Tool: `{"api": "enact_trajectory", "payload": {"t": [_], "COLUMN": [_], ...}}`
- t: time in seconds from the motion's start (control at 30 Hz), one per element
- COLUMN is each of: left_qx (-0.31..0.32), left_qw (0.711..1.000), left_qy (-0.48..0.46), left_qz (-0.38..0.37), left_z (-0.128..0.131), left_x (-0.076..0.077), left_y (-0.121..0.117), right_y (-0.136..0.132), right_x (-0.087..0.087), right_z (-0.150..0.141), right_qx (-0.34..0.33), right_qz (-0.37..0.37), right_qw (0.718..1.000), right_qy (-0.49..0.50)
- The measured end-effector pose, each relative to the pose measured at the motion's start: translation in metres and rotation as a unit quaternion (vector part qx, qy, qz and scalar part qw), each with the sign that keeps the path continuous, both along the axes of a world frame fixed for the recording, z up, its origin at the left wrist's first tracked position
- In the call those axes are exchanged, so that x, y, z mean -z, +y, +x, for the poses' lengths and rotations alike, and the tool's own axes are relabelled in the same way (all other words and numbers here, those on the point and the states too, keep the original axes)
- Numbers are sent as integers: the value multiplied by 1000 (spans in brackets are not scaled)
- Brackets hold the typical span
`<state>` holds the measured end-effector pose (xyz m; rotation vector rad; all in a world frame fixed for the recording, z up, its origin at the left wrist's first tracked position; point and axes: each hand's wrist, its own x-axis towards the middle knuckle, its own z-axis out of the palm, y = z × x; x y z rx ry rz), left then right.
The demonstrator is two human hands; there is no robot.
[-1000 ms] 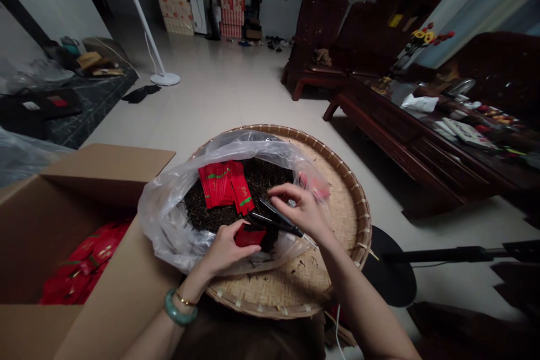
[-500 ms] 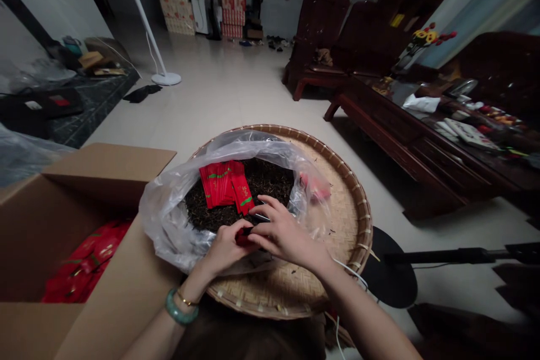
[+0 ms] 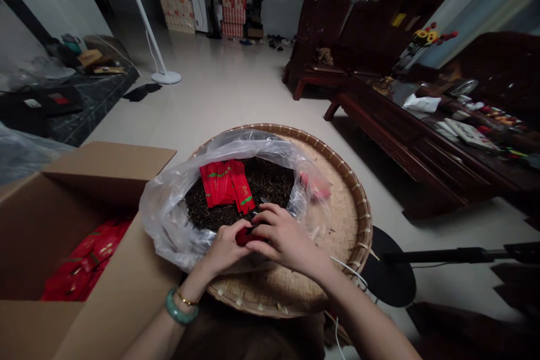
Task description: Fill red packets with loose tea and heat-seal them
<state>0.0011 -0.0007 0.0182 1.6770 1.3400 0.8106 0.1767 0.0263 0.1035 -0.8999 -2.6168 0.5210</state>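
Note:
A small red packet (image 3: 243,235) is pinched in my left hand (image 3: 223,248), its mouth turned toward my right hand. My right hand (image 3: 287,241) is curled over a thin, shiny metal tool (image 3: 264,200). Only bits of that tool show past the fingers, so its kind is unclear. The right fingertips are at the packet's opening and cover part of it. Beyond both hands, a fanned stack of flat red packets (image 3: 223,183) with green bands lies on dark loose tea leaves (image 3: 270,177). A clear plastic bag (image 3: 162,225) surrounds the leaves.
The bag rests on a round woven bamboo tray (image 3: 343,225). To the left, an open cardboard box (image 3: 122,259) contains several red packets (image 3: 90,259). A pink-red piece (image 3: 315,187) shows through the plastic. A black round stand base (image 3: 390,270) and white cord (image 3: 350,273) are at right.
My right fingers have curled in and dropped slightly toward the red packet. The metal tool has shifted a little under them. My left hand has barely moved.

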Motion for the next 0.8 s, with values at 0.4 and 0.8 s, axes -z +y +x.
{"api": "enact_trajectory", "payload": {"t": [0.4,0.8], "left_qx": [21,-10], "left_qw": [1000,999], "left_qy": [-21,-35], "left_qz": [-8,-32], "left_z": [3,2], "left_x": [-2,-2], "left_y": [0,3], "right_y": [5,2], "right_x": [2,-3], "right_z": [5,12], "right_qx": [13,93], "right_qz": [-20,9], "right_qw": [999,994], "right_qy": [48,57]}}
